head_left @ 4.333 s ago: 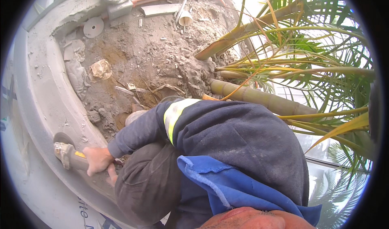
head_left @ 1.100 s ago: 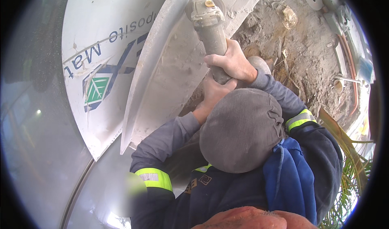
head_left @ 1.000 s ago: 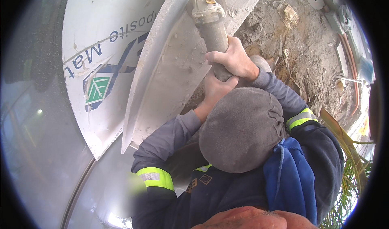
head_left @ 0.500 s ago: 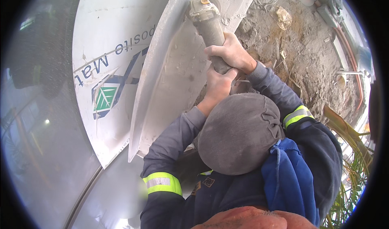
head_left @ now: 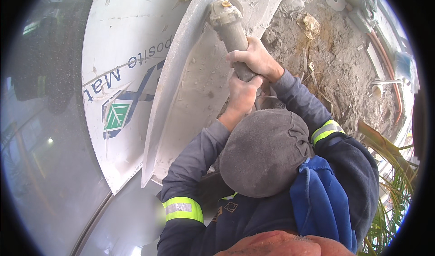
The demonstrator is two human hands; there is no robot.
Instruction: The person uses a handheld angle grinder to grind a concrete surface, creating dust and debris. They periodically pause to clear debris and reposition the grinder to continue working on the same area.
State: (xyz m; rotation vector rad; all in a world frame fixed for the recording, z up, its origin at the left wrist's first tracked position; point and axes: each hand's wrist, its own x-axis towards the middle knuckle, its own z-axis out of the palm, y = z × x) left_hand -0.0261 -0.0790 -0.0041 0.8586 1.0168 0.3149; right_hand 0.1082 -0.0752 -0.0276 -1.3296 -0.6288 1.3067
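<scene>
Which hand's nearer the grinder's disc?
Right. The right hand grips the grinder mid-body, closer to the disc; the left hand is behind it at the rear end, farther from the disc.

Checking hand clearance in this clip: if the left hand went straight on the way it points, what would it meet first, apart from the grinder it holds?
Probably the right hand, which grips the grinder just ahead of the left hand; the depth between them is hard to judge.
</scene>
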